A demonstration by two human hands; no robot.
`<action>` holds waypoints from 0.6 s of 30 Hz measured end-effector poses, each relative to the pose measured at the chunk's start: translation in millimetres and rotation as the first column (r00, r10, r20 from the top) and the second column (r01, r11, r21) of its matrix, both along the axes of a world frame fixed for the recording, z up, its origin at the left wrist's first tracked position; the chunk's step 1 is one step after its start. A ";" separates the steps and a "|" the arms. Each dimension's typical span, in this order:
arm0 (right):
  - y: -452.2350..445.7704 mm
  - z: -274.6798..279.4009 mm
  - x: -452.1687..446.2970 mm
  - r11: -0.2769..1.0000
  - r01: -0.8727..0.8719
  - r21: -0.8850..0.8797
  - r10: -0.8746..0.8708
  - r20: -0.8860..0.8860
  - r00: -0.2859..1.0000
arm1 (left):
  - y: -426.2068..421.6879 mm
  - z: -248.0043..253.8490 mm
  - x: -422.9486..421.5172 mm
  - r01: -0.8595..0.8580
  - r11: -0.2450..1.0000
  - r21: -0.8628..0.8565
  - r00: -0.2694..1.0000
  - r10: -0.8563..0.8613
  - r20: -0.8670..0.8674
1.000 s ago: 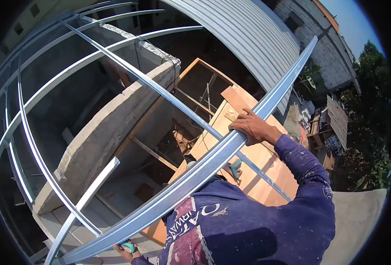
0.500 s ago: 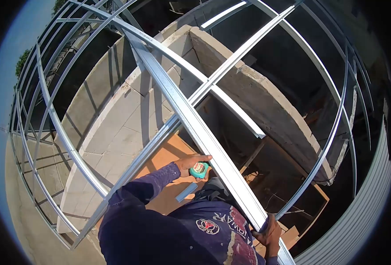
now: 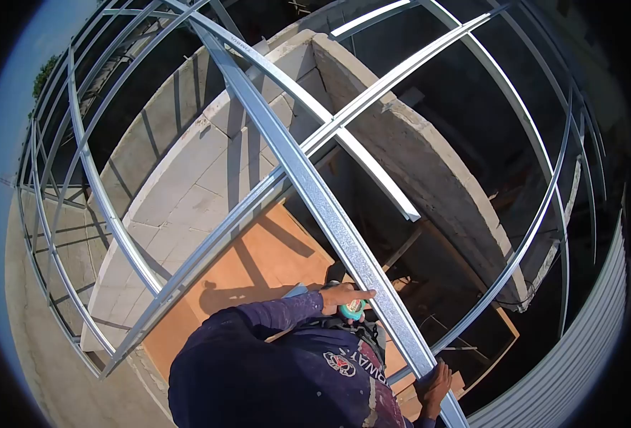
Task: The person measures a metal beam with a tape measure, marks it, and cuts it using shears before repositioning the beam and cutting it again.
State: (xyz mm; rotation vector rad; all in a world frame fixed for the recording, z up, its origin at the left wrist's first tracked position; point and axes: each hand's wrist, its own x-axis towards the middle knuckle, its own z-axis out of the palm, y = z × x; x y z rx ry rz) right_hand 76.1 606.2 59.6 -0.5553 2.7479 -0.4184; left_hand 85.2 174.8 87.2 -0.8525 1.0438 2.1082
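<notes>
A long silver metal channel (image 3: 315,192) runs diagonally across the view, from the upper left down to the lower right. My left hand (image 3: 342,297) is closed around a teal tape measure (image 3: 353,309), its index finger stretched onto the channel's edge. Whether any blade is drawn out of the case cannot be seen. Lower down, my right hand (image 3: 435,390) grips the same channel near its close end, with the fingers wrapped over its right edge.
Metal roof framing (image 3: 394,75) crosses above block walls (image 3: 187,192). An orange-brown board (image 3: 244,264) lies below, left of the channel. Dark drops open between the walls at right, beside corrugated sheeting (image 3: 572,371).
My left hand, with the tape measure, has moved right and down in view, nearer my right hand. The channel's near part has turned slightly, and more of the orange-brown board shows.
</notes>
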 end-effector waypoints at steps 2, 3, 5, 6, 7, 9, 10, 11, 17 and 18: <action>-2.2 -8.9 -7.6 0.996 -0.065 -0.062 0.053 -0.184 0.982 | -1.7 -13.8 -4.7 0.051 0.998 0.024 0.999 -0.051 0.002; -5.3 -12.6 -14.4 0.994 -0.082 -0.075 0.066 -0.193 0.979 | -2.2 -18.0 -7.5 0.037 0.999 0.022 0.999 -0.036 -0.034; -9.2 -11.9 -24.7 0.999 -0.015 0.037 0.018 -0.068 0.998 | -3.4 -23.3 -14.3 0.035 0.999 0.013 0.999 -0.035 -0.015; -6.0 -19.1 -28.8 0.999 -0.018 0.044 0.021 -0.068 0.997 | 0.4 -42.2 -13.7 -0.007 1.000 -0.029 1.000 0.006 -0.020; -10.2 -22.2 -34.9 0.999 -0.027 0.037 0.030 -0.086 0.996 | 1.6 -46.7 -17.2 -0.048 0.996 -0.071 0.998 0.046 -0.032; -21.9 -27.3 -43.4 0.999 -0.048 -0.002 0.047 -0.089 0.995 | -8.9 -52.2 -20.6 -0.064 0.993 -0.100 0.998 0.064 -0.005; -34.9 -20.5 -51.0 0.999 -0.047 0.013 0.047 0.000 0.999 | -15.7 -49.4 -21.9 -0.071 0.990 -0.122 0.996 0.076 0.040; -37.1 -33.8 -53.3 0.997 -0.070 -0.031 0.068 -0.070 0.995 | -23.4 -46.9 -24.3 -0.085 0.988 -0.128 0.995 0.090 0.032; -95.7 -51.2 -87.5 0.971 -0.207 -0.123 0.200 -0.066 0.978 | -87.4 -47.9 -43.0 -0.200 0.942 -0.269 0.979 0.185 -0.080; -108.5 -61.1 -93.2 0.969 -0.212 -0.129 0.205 -0.069 0.976 | -97.9 -49.8 -44.1 -0.235 0.920 -0.314 0.972 0.218 -0.089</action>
